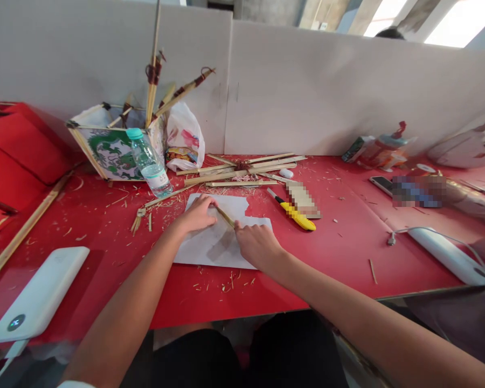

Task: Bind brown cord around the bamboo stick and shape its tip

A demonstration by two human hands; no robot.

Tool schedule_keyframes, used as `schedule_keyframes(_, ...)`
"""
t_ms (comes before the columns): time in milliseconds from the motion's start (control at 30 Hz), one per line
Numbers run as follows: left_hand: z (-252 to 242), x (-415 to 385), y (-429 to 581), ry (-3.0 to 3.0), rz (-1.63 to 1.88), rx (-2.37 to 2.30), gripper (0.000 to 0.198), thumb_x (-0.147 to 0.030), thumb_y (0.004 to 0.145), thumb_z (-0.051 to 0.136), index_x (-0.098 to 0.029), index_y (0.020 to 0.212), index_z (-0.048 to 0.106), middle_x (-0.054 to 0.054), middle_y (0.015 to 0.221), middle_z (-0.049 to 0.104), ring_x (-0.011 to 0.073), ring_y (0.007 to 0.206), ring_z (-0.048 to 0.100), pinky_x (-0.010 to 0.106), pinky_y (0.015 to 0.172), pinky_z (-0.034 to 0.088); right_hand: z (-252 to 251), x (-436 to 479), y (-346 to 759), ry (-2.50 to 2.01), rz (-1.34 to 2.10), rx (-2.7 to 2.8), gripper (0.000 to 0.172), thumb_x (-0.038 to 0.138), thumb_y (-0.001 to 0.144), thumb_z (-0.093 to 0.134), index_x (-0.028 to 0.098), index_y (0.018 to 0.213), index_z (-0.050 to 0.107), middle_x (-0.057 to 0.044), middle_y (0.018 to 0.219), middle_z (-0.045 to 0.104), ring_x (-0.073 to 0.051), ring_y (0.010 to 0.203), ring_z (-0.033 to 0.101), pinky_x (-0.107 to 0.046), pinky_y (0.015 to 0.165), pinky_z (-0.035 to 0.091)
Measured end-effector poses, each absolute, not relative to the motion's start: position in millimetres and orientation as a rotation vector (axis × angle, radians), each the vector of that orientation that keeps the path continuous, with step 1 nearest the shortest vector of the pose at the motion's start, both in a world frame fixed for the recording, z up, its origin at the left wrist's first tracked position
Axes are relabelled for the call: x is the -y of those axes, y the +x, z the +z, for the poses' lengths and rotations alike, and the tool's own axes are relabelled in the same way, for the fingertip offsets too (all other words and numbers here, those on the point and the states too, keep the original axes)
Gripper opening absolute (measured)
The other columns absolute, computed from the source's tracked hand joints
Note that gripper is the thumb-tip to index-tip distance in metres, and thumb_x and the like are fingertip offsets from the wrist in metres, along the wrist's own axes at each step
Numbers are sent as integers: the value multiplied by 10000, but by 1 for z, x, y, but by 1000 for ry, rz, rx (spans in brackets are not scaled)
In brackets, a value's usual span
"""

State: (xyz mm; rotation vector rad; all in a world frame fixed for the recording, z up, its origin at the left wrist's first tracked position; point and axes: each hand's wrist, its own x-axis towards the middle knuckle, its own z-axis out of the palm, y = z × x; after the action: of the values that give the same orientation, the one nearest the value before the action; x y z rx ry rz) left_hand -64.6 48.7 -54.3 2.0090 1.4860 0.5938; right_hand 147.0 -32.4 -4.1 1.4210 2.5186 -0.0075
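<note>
A thin bamboo strip (225, 217) slants between my two hands over sheets of white paper (242, 260). My left hand (198, 215) is closed at the strip's far end, its fingertips partly hidden. Wrapped round the near end is my right hand (258, 243), thumb pointing along the strip. The paper lies on the red tabletop (210, 299), with bamboo shavings about it. To the right of the paper rests a yellow utility knife (297, 215), next to a blurred-out flat piece (303, 199).
Behind the paper lie bamboo strips (242, 170). A water bottle (149, 164) leans by a paper-covered frame (113, 148) holding upright sticks. White power banks (40, 293) sit left and right. A grey partition (327, 91) closes off the back.
</note>
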Motion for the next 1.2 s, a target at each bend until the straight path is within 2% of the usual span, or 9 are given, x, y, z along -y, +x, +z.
schedule_keyframes(167,-54,-50,-65,2013,587,-1483,404,-164,676,677,-247,1054,564,74,1209,562,283,1208,573,452,1095,462,-6,26,144,1429,-3,-2540,596,35,935,417,7,1530,445,-198,974,782,-286,908,769,-365,701,536)
schedule_keyframes(400,-56,-50,-65,2018,576,-1476,397,-182,697,682,-236,1072,567,89,1221,564,287,1220,564,442,1090,458,-4,36,156,1428,-11,-2547,630,30,934,453,115,1558,447,-148,912,781,-286,906,768,-338,696,495)
schedule_keyframes(533,-56,-51,-66,2024,571,-1471,396,-200,692,686,-230,1071,574,87,1194,565,289,1201,566,448,1079,461,-4,38,159,1422,-52,-2564,638,26,927,444,132,1556,456,-132,924,780,-286,883,763,-341,668,477)
schedule_keyframes(700,-56,-52,-67,2022,555,-1465,408,-200,694,689,-232,1082,565,88,1209,560,281,1205,570,434,1079,469,3,40,164,1447,-119,-2550,530,132,1010,432,187,1533,490,-122,977,780,-267,898,754,-333,669,459)
schedule_keyframes(833,-54,-50,-67,2003,542,-1464,396,-227,716,696,-235,1086,554,94,1238,558,281,1225,575,433,1087,470,5,56,180,1446,-121,-2516,517,163,1026,429,223,1537,481,-100,934,777,-245,833,753,-309,592,387)
schedule_keyframes(1000,-53,-49,-67,1979,540,-1468,384,-236,723,694,-232,1080,553,97,1261,558,281,1247,575,430,1089,471,3,82,202,1396,-141,-2434,628,102,976,413,203,1596,405,-86,915,770,-229,751,743,-320,540,312)
schedule_keyframes(1200,-51,-48,-66,1991,533,-1483,381,-222,716,684,-225,1078,563,100,1257,558,280,1240,571,420,1087,468,5,72,183,1406,-56,-2444,672,49,927,415,163,1589,419,-108,907,769,-248,797,749,-315,584,372)
